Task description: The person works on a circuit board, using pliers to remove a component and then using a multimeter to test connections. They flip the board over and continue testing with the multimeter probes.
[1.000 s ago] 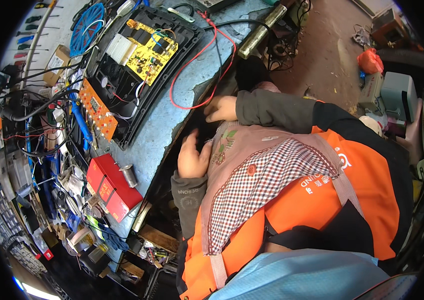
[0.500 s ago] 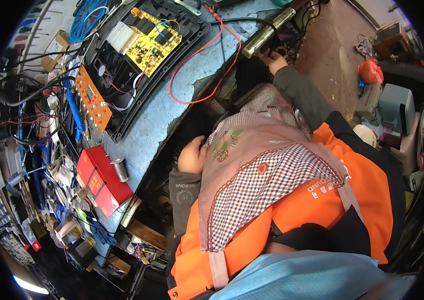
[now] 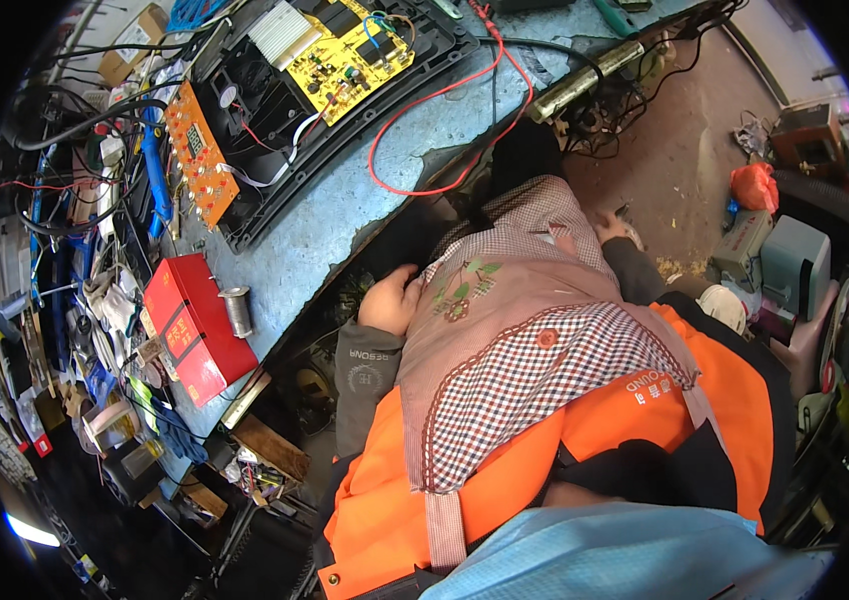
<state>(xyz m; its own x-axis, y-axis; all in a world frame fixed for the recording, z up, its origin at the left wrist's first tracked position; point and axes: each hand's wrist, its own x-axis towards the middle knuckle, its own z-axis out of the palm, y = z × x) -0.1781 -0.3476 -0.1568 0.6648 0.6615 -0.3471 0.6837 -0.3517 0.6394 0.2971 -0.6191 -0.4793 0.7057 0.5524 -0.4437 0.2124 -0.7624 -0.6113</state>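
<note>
My left hand (image 3: 391,302) rests by the left edge of the checked apron (image 3: 505,330) on my lap. Its fingers turn down and are largely hidden, and nothing shows in it. At the apron's right edge is my right hand (image 3: 612,229), low beside my thigh above the brown floor; its fingers are too small and partly hidden to read. On the blue worktop ahead of me lies an opened black appliance housing (image 3: 345,125) with a yellow circuit board (image 3: 347,85). An orange circuit board (image 3: 203,155) leans at its left end. Neither hand touches these.
A red cable (image 3: 373,165) loops over the worktop's (image 3: 290,270) near edge. A red box (image 3: 195,330) and a solder spool (image 3: 237,312) stand at the left. Tools and cables crowd the far left. A red plastic bag (image 3: 754,187) and a grey case (image 3: 795,265) sit at the right.
My right hand has come away from the metal bar at the worktop's edge and down beside my right thigh. My left hand stays by the apron. The view has shifted a little.
</note>
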